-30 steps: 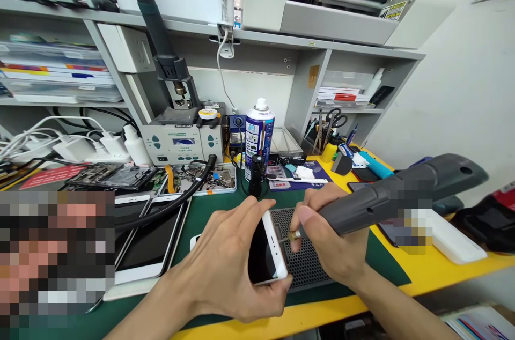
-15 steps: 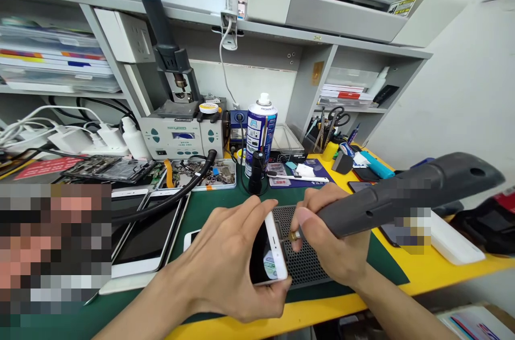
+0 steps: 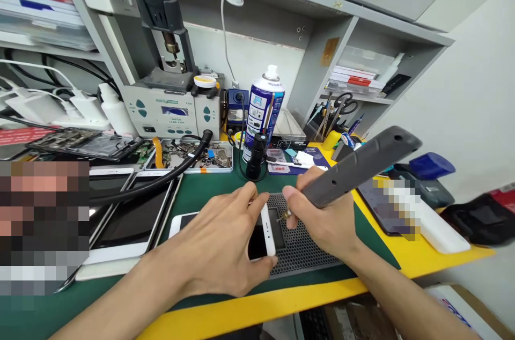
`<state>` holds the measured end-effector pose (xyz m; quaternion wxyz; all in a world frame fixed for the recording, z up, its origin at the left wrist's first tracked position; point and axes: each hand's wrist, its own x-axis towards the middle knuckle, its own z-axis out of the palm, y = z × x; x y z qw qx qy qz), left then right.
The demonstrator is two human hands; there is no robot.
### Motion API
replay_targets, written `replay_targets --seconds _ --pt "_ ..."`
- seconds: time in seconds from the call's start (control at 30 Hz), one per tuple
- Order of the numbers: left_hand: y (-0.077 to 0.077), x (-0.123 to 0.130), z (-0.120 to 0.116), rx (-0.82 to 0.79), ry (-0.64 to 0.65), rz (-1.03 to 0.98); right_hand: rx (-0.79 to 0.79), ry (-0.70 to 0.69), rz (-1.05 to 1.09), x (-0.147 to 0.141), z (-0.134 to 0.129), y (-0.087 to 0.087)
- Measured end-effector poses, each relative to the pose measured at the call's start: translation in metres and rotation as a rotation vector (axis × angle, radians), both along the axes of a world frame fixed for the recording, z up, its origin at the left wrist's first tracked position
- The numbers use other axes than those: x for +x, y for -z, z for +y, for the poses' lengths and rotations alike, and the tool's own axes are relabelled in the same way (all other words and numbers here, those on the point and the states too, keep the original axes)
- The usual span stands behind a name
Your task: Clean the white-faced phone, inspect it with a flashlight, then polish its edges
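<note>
My left hand is closed over a white smartphone, thumb at the near edge and fingers at the far edge. Most of the phone's dark screen is hidden under the hand; its end with small openings faces right. In my right hand is a dark grey handheld tool with a brass chuck and a thin tip. That tip points left at the phone's end, a small distance from it. Beneath both lies a dark perforated pad with a rectangular recess.
Two white-framed phones or screens lie at left, crossed by a black hose. A blue spray can and a short black cylinder stand behind my hands. A hot-air station is at the back. A white block lies at right.
The camera view has tilted downward. The phone sits flatter over the pad, and the tool's tip is slightly farther from its end. Both hands keep their holds.
</note>
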<state>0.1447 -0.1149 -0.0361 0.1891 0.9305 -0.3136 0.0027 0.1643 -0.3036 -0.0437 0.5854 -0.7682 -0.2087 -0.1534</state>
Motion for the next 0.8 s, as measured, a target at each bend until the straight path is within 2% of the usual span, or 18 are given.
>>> replay_targets --seconds 0.13,0.33,0.53,0.8 --pt "0.015 0.0 -0.001 -0.032 0.023 0.035 0.024 -0.019 0.001 -0.003 -0.014 0.012" --pt "0.027 -0.001 -0.002 -0.076 0.044 0.055 -0.071 -0.053 -0.043 -0.008 -0.023 0.022" --pt "0.033 0.003 -0.002 -0.137 0.032 0.041 -0.183 -0.112 0.013 -0.005 -0.018 0.024" --pt "0.053 -0.009 -0.001 -0.202 -0.065 -0.052 -0.168 -0.109 0.041 -0.004 -0.018 0.022"
